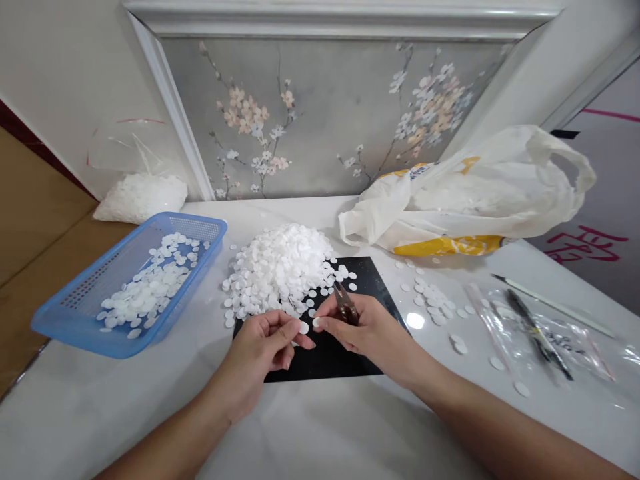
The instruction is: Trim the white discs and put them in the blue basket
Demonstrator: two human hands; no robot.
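Between the thumb and fingers of my left hand is a small white disc. My right hand pinches another white disc a short way to the right, and small dark scissors are tucked in the same hand, blades pointing up and away. Both hands hover over a black mat. Just beyond them a large heap of white discs covers the mat's far left part and spills onto the white table.
A blue basket with white discs stands at the left, a filled clear bag behind it. At the right lie a white plastic bag, loose discs, clear packets, a black pen and a pale pointed tool.
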